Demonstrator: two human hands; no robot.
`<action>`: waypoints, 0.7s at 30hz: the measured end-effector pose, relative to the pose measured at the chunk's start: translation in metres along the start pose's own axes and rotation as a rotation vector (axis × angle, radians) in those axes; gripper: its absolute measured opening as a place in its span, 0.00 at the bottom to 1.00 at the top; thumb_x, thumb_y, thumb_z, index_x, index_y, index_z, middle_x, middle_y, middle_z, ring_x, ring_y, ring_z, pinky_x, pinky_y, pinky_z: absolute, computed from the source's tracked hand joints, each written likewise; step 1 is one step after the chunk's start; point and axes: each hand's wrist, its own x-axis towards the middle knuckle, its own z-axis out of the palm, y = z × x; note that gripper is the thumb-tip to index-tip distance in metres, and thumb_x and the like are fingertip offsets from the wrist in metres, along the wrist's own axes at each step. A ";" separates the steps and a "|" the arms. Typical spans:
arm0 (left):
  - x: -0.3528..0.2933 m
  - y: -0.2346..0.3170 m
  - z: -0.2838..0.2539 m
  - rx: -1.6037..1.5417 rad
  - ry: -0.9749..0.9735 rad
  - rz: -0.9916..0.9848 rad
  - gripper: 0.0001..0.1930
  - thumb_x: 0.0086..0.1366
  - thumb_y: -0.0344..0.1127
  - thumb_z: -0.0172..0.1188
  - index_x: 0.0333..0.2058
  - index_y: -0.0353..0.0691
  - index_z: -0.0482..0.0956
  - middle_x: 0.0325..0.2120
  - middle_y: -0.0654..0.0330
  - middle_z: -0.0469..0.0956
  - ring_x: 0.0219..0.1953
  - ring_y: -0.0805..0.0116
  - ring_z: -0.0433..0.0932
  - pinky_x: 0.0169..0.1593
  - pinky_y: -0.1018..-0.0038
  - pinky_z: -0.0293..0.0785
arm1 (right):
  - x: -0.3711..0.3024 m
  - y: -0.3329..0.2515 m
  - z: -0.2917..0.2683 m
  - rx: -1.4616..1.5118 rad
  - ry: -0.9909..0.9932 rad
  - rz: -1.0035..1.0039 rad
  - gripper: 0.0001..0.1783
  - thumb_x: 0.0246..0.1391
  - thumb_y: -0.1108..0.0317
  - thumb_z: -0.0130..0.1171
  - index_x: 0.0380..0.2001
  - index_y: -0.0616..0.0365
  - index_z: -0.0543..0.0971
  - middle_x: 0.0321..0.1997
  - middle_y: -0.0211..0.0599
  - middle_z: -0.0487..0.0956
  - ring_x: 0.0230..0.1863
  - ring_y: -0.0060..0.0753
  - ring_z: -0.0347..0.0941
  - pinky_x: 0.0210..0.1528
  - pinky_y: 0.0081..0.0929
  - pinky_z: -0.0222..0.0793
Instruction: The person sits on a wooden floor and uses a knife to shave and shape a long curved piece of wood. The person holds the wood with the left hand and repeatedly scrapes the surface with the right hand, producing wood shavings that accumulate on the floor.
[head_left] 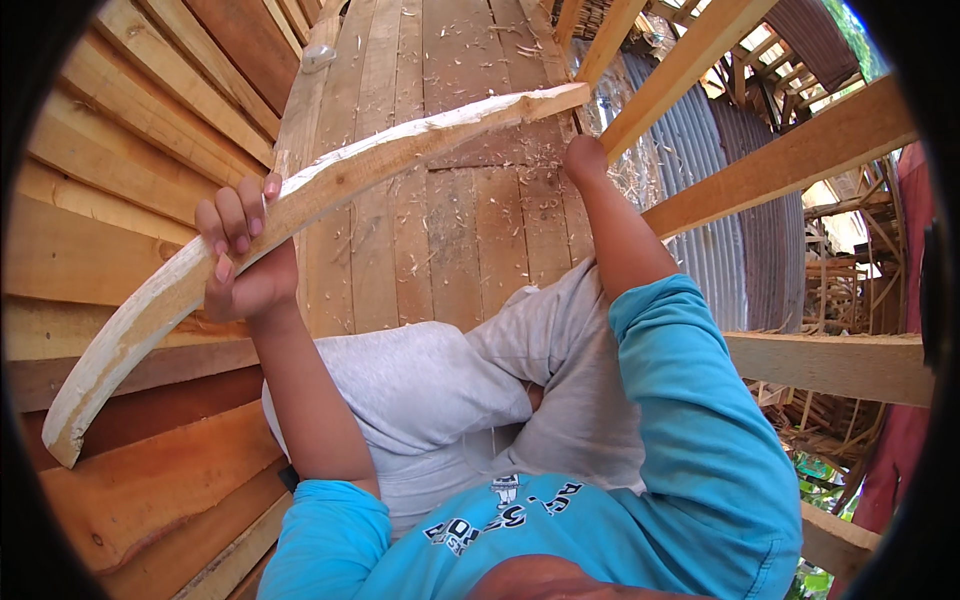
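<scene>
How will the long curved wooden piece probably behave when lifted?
The curved piece looks thick and solid, so probably stiff. It may twist in the left hand, because it is bowed and extends far past both sides.

Right hand mostly out of sight, its grip impossible to tell.

Black-and-white letters and numerals stand on the front of the blue shirt, around a small printed figure.

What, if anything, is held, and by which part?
The left hand grips a curved wooden piece by its left half; whether the right hand holds anything is unclear.
</scene>
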 end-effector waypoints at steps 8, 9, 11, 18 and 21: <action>-0.001 0.001 0.000 -0.005 -0.011 0.002 0.17 0.44 0.40 0.62 0.24 0.54 0.59 0.21 0.72 0.56 0.31 0.74 0.59 0.56 0.67 0.57 | -0.026 -0.038 -0.067 -0.003 -0.547 -0.063 0.17 0.53 0.63 0.57 0.44 0.55 0.84 0.49 0.43 0.82 0.52 0.46 0.79 0.49 0.42 0.77; 0.002 -0.004 0.003 -0.015 -0.017 -0.007 0.17 0.45 0.40 0.61 0.25 0.54 0.58 0.22 0.72 0.56 0.31 0.74 0.59 0.56 0.67 0.57 | -0.028 -0.027 -0.067 -0.056 -0.534 -0.087 0.18 0.53 0.63 0.56 0.46 0.53 0.83 0.51 0.42 0.82 0.53 0.46 0.78 0.51 0.42 0.77; 0.002 -0.008 0.005 -0.014 -0.028 -0.016 0.16 0.45 0.40 0.60 0.25 0.54 0.58 0.22 0.72 0.56 0.31 0.73 0.59 0.57 0.67 0.56 | -0.041 -0.021 -0.084 -0.104 -0.510 -0.042 0.20 0.53 0.64 0.55 0.49 0.52 0.82 0.54 0.40 0.81 0.56 0.45 0.77 0.53 0.41 0.75; -0.002 0.002 -0.003 0.010 -0.049 0.014 0.16 0.45 0.40 0.59 0.26 0.53 0.58 0.23 0.70 0.56 0.32 0.72 0.59 0.57 0.65 0.56 | -0.129 -0.025 -0.242 0.068 -0.179 0.201 0.18 0.53 0.60 0.59 0.46 0.54 0.82 0.48 0.41 0.83 0.53 0.43 0.79 0.50 0.37 0.75; -0.003 0.004 -0.004 0.006 -0.043 0.026 0.15 0.46 0.39 0.59 0.25 0.52 0.58 0.23 0.69 0.56 0.32 0.71 0.59 0.55 0.65 0.58 | -0.151 -0.031 -0.255 0.136 -0.046 0.007 0.16 0.61 0.61 0.53 0.40 0.63 0.81 0.37 0.52 0.82 0.41 0.49 0.80 0.44 0.39 0.72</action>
